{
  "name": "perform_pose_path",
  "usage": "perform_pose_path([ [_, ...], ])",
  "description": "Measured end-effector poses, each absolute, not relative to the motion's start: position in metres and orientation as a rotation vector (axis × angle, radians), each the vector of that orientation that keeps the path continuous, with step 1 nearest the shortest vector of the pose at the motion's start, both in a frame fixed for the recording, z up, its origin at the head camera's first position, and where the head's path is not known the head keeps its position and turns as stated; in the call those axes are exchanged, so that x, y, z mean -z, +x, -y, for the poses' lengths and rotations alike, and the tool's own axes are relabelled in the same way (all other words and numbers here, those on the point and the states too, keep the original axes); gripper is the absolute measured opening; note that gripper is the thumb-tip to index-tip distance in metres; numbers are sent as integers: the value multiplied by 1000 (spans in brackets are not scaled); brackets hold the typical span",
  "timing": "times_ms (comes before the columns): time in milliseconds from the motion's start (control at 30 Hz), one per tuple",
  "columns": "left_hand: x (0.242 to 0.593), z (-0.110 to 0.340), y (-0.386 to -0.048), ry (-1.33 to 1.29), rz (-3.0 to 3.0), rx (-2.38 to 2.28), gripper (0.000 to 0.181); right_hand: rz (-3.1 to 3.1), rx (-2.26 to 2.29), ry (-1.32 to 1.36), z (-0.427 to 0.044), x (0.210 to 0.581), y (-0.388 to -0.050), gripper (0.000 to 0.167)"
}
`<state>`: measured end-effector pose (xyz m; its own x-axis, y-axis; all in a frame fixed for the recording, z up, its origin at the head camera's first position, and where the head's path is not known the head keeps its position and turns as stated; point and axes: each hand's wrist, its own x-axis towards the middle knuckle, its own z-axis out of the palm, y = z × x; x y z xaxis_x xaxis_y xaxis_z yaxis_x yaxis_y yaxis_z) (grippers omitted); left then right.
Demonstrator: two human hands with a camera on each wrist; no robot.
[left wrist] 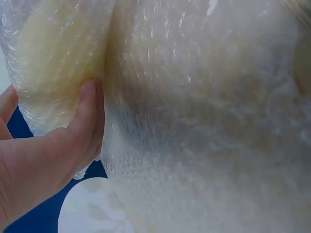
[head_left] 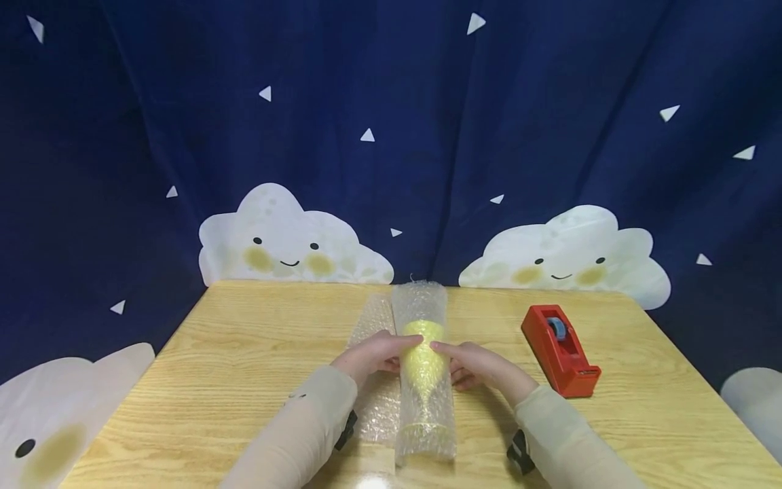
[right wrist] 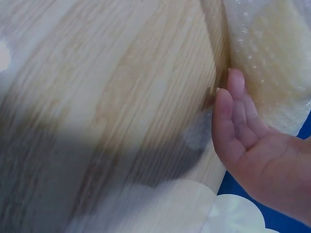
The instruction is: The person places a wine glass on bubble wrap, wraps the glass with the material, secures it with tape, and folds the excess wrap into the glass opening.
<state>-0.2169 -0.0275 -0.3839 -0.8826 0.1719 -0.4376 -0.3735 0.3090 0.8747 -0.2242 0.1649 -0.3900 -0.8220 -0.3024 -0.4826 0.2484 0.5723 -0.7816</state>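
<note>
Along the middle of the wooden tabletop (head_left: 244,353) lay a roll of clear bubble wrap (head_left: 421,302), one end pointing toward the person and the other reaching the far edge. A yellow object (head_left: 424,360) showed through the layers; it was wide toward the far end and narrowed nearer the person, with a thin yellow line across the wrap below. Its exact shape was blurred by the bubbles. A flat sheet (head_left: 377,407) of the same wrap spread just left of the roll.

The left hand (head_left: 375,352) gripped the roll from its left side, thumb on top and fingers against the flank. The right hand (head_left: 479,363) held it from the opposite side, its thumb also laid over the top, the fingers bent gently down beside it. The two thumb tips were close together above the yellow object, but apart.

To the right of the right hand, well apart from the roll, stood a red tape dispenser (head_left: 552,373) with a small roll of tape (head_left: 556,329) in it. Behind the tabletop hung a dark blue curtain (head_left: 330,61) printed with white triangles and smiling clouds (head_left: 287,234). Pale sleeves (head_left: 293,435) covered both forearms.
</note>
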Motion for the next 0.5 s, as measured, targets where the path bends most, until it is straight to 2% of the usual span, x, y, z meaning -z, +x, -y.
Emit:
perform_pose_path([
  [233, 384, 31, -220, -201, -2097, -1625, 44, -2199, 1239, -30, -163, 391, -227, 55],
  [500, 389, 36, -223, -220, -2031, -1685, 42, -2166, 1260, -72, -161, 394, -228, 57],
])
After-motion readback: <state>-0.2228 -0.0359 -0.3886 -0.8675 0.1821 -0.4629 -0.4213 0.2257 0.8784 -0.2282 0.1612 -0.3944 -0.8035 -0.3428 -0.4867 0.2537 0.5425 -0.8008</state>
